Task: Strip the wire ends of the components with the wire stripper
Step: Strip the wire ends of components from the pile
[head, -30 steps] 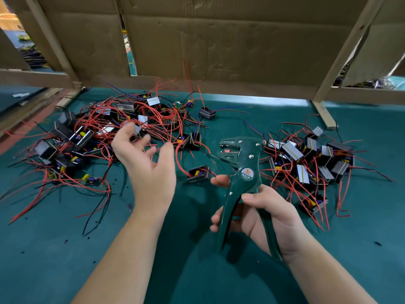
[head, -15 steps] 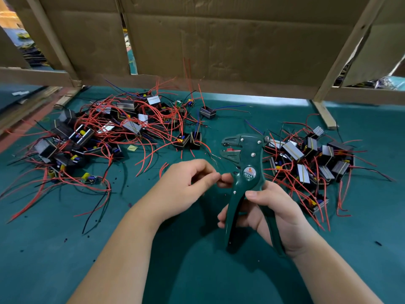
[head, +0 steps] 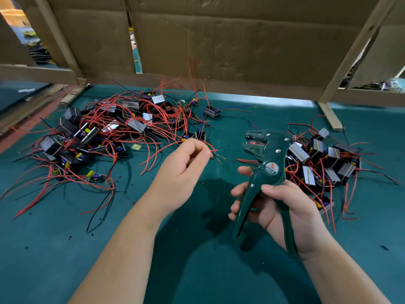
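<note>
Left hand (head: 182, 172) pulled away left, fingers (head: 203, 153) pinching a thin red wire (head: 212, 147); right hand (head: 282, 207) gripped the dark-green wire stripper (head: 270, 170).

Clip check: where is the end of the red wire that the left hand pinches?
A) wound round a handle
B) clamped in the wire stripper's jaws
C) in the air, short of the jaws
C: the left hand pinches the red wire, and its end stands clear of the head of the wire stripper, which the right hand grips by the handles.

green table (head: 197, 270): two component piles (head: 105, 137) (head: 324, 159).
</note>
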A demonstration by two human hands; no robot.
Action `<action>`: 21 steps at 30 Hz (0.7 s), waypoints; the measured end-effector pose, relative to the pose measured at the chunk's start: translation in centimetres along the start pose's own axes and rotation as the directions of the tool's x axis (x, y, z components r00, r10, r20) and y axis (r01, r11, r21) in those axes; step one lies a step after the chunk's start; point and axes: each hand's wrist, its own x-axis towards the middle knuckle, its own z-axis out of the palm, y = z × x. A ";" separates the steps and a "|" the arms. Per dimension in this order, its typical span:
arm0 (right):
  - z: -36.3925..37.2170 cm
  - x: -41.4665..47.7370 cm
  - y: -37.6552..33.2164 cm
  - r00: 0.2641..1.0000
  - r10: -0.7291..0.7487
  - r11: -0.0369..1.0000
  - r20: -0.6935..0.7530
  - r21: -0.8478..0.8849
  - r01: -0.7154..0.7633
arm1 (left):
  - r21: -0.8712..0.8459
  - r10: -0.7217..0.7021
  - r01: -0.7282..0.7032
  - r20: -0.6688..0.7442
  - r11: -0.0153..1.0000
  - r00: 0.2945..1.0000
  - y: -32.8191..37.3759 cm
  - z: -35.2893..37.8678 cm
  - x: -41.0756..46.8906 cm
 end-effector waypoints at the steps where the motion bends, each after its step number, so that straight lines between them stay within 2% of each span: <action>1: -0.1 -0.1 -0.1 1.000 0.012 1.000 -0.003 -0.006 -0.012 | 0.016 0.024 -0.024 -0.014 1.000 1.000 0.1 -0.1 0.0; 6: 0.5 -0.3 0.4 0.985 0.132 0.991 0.111 -0.046 -0.128 | 0.097 0.075 -0.071 -0.033 0.993 0.997 0.2 0.0 -0.1; 13: 0.9 -0.3 0.7 0.973 0.137 0.990 0.186 -0.042 -0.132 | 0.156 0.106 -0.102 -0.019 0.983 0.994 0.6 0.1 -0.3; 21: 1.0 -0.4 0.7 0.971 0.154 0.988 0.185 -0.058 -0.146 | 0.170 0.153 -0.152 0.010 0.974 0.988 0.9 0.3 -0.4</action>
